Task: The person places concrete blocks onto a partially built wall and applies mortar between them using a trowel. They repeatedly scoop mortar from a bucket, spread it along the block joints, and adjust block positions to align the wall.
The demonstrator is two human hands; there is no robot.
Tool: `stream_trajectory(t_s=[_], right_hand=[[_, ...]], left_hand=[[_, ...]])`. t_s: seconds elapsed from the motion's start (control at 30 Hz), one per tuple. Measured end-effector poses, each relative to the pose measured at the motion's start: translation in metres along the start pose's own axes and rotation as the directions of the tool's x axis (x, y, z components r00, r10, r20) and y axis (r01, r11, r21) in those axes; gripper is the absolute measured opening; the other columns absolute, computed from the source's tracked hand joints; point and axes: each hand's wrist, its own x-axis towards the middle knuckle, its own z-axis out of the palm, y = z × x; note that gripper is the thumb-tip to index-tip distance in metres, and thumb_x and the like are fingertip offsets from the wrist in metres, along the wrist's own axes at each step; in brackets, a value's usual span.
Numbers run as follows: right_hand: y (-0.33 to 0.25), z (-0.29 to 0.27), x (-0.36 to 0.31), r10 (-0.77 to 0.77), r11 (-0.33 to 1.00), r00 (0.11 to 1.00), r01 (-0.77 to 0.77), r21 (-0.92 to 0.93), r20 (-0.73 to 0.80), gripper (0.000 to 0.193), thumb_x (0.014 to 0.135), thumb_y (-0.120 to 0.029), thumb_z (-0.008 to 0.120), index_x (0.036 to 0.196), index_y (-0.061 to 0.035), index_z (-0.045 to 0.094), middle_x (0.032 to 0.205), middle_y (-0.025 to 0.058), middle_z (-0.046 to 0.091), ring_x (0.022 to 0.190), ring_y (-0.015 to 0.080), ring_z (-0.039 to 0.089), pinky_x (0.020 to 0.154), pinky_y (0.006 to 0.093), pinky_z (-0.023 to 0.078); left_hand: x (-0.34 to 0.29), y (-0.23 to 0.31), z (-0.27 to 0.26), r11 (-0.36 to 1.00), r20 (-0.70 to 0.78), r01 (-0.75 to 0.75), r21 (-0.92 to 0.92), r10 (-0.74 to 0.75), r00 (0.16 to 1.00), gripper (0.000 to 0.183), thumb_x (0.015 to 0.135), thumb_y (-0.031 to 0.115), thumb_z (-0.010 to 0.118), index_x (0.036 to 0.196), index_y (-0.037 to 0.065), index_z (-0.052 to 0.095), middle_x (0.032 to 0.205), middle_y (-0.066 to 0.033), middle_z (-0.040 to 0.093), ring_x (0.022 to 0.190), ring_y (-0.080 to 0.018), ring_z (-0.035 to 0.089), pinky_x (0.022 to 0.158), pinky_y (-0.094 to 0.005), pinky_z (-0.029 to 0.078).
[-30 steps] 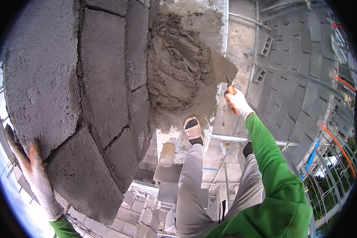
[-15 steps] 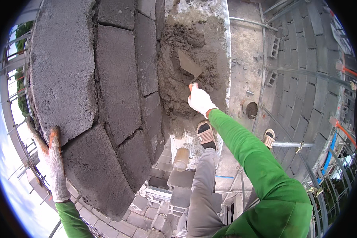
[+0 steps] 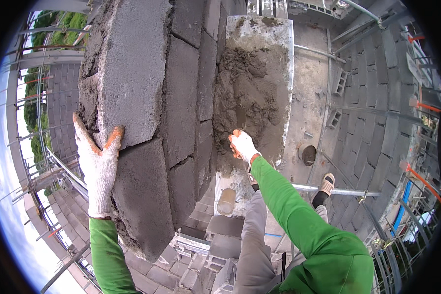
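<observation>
Head view: the left hand [image 3: 99,169], in a white knit glove with orange fingertips, lies flat with fingers spread on the rough grey concrete block [image 3: 127,83] topping the wall. The right hand [image 3: 242,144], gloved alike, has its fingers curled round a trowel handle [image 3: 235,147]; its blade is buried in lumpy wet mortar [image 3: 245,98] heaped on a rectangular board [image 3: 279,59] beside the wall.

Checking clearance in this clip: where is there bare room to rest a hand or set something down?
The block wall top is bare right of the left hand. The mortar board is free only along its pale far and right edges; the mortar heap and the right hand crowd the rest.
</observation>
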Motion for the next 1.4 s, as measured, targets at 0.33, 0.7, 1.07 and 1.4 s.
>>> stream_trajectory(t_s=[0.33, 0.7, 1.07, 1.4], right_hand=[[0.031, -0.034, -0.119, 0.249, 0.954, 0.928, -0.284, 0.093, 0.277, 0.032, 0.097, -0.023, 0.078, 0.114, -0.0042, 0.058, 0.087, 0.0107, 0.069, 0.071, 0.0246, 0.074, 0.065, 0.0470, 0.069], [0.022, -0.226, -0.355, -0.046, 0.937, 0.953, -0.062, -0.344, -0.298, 0.021, 0.098, -0.013, 0.069, 0.112, 0.0005, 0.059, 0.088, 0.0139, 0.070, 0.067, 0.0276, 0.073, 0.057, 0.0448, 0.066], [0.118, -0.354, -0.573, 0.101, 0.981, 0.676, 0.056, 0.187, -0.730, 0.021, 0.098, -0.011, 0.058, 0.116, -0.0141, 0.049, 0.081, 0.0108, 0.063, 0.052, 0.0252, 0.064, 0.047, 0.0524, 0.064], [0.184, -0.295, -0.578, -0.129, 0.553, 0.954, -0.159, -0.818, -0.272, 0.023, 0.094, -0.026, 0.066, 0.097, -0.0031, 0.064, 0.086, 0.0183, 0.072, 0.083, 0.0328, 0.073, 0.077, 0.0519, 0.061]], left_hand=[[-0.002, 0.027, -0.020, 0.961, 0.122, 0.218, 0.169, -0.240, 0.963, 0.126, 0.081, 0.068, 0.080, 0.172, 0.014, 0.011, 0.159, -0.0428, 0.032, 0.142, -0.0553, 0.042, 0.114, -0.0641, 0.038], [-0.002, 0.037, -0.043, 0.954, 0.167, 0.250, 0.164, -0.277, 0.946, 0.126, 0.078, 0.073, 0.078, 0.172, 0.019, 0.014, 0.163, -0.0362, 0.035, 0.141, -0.0481, 0.047, 0.109, -0.0666, 0.039], [-0.034, 0.052, -0.068, 0.980, 0.052, 0.196, -0.047, -0.193, 0.980, 0.100, 0.087, 0.057, 0.077, 0.168, 0.020, 0.031, 0.165, -0.0335, 0.033, 0.151, -0.0539, 0.034, 0.120, -0.0688, 0.029], [-0.234, 0.082, -0.047, 0.575, 0.363, 0.183, -0.798, 0.216, 0.906, 0.052, 0.085, 0.032, 0.083, 0.129, 0.008, 0.070, 0.120, -0.0138, 0.071, 0.107, -0.0355, 0.067, 0.094, -0.0451, 0.055]])
